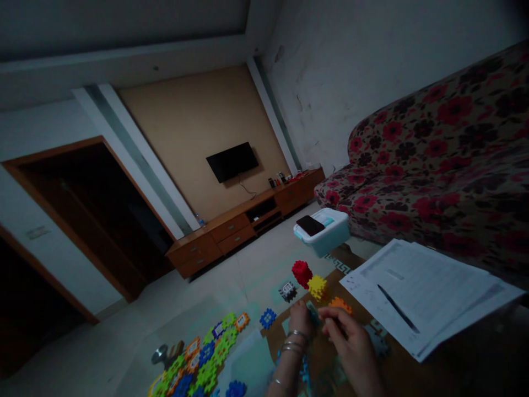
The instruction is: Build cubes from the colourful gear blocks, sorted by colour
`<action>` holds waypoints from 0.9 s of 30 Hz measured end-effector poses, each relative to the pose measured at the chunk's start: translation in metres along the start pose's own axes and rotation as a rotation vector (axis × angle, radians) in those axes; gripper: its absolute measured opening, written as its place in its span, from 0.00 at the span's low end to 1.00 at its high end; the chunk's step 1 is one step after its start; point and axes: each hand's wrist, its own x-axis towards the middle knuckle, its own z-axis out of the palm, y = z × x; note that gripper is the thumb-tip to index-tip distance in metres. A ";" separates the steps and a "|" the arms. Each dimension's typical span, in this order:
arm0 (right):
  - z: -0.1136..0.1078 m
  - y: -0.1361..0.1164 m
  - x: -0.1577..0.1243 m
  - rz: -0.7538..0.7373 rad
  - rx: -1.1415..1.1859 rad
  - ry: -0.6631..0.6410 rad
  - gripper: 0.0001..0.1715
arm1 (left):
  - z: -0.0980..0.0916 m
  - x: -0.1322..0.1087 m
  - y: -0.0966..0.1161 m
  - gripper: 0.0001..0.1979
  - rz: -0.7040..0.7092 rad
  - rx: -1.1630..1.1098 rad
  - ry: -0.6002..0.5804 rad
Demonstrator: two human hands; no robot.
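Note:
My left hand (301, 318), with bracelets on its wrist, is closed over the table, its fingers mostly hidden. Close beside it, my right hand (346, 332) has its thumb and fingers pinched together. Between the hands shows a small dark greenish piece (313, 312), too dim to name. Just beyond them stand a red stack of toothed plastic blocks (302, 273) and a yellow stack of blocks (317, 287). An orange block (341, 305) lies behind my right hand. To the left are a grey block (287, 290) and a blue block (268, 318).
Several green, orange and blue toothed blocks (212, 358) spread across the table's left side. At the right lie paper sheets (438, 275) with a pen (397, 309) on them. A lidded teal box (330, 238) carries a phone (309, 225). A floral sofa (413, 165) stands at the right.

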 end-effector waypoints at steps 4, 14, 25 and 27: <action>-0.002 0.009 0.000 -0.031 0.004 -0.043 0.16 | -0.006 0.027 -0.006 0.35 0.036 0.034 0.035; -0.002 0.000 -0.004 -0.052 0.070 -0.048 0.15 | -0.012 0.034 -0.006 0.45 0.020 0.217 -0.015; 0.015 0.005 -0.020 -0.013 0.010 -0.102 0.14 | 0.018 -0.075 -0.068 0.26 -0.023 0.288 -0.047; 0.022 0.011 -0.026 -0.011 -0.006 -0.154 0.14 | 0.026 -0.089 -0.104 0.28 -0.054 0.286 -0.010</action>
